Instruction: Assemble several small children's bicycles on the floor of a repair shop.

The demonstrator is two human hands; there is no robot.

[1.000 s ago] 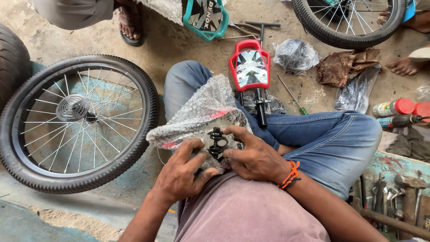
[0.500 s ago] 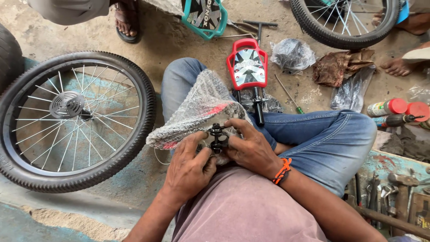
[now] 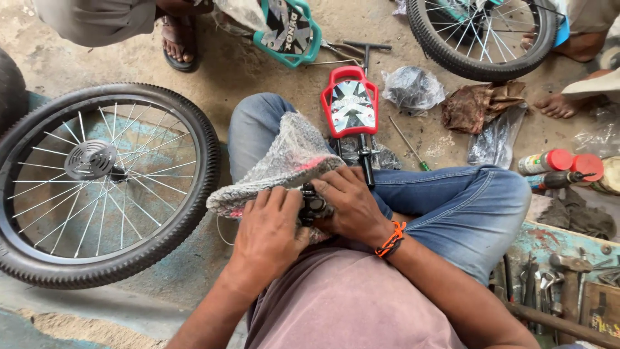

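The person sat cross-legged on a dusty, sandy concrete floor (image 3: 258, 84); a patch of worn blue-green paint showed under the spoked bicycle wheel (image 3: 97, 184), which lay flat at nine o'clock from the hands. The left hand (image 3: 268, 229) and the right hand (image 3: 349, 203) were both curled tight around a small black metal part (image 3: 312, 205) on the lap, at the middle of the view; the part poked out of a bubble-wrapped bundle (image 3: 284, 161) that rested on the blue jeans. A red plastic plate (image 3: 349, 106) on a black stem lay at twelve o'clock; a teal plate (image 3: 287, 32) lay past it. Another wheel (image 3: 481, 39) sat at one o'clock; spray cans with red caps (image 3: 555, 165) stood at three o'clock; greasy hand tools (image 3: 549, 284) lay at four o'clock. Someone's sandalled foot (image 3: 177, 42) stood at eleven o'clock.
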